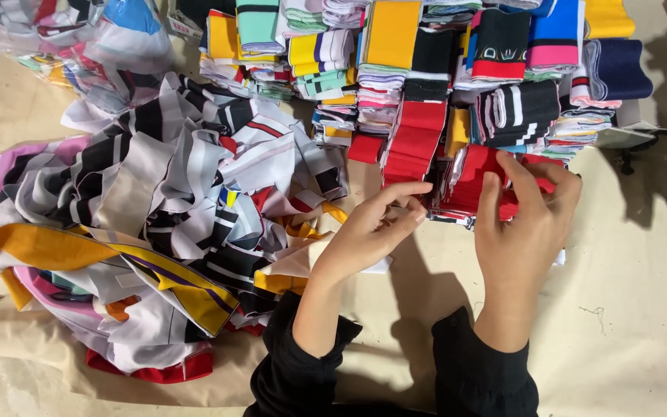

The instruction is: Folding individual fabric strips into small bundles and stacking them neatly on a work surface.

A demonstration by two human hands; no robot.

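My right hand [523,224] rests on a stack of red folded knit collars [468,181], fingers curled over its top edge. My left hand [372,228] reaches in from the left, fingertips touching the stack's left side near a white edge. Both arms wear black sleeves. Another red stack [414,143] leans just beyond the left fingertips.
Many folded collar stacks in yellow, black, white, blue and pink [426,62] fill the back. A loose heap of striped fabric pieces [164,208] lies at the left. Clear plastic bags of fabric [94,46] sit at the back left. Brown paper [627,309] covers the work surface.
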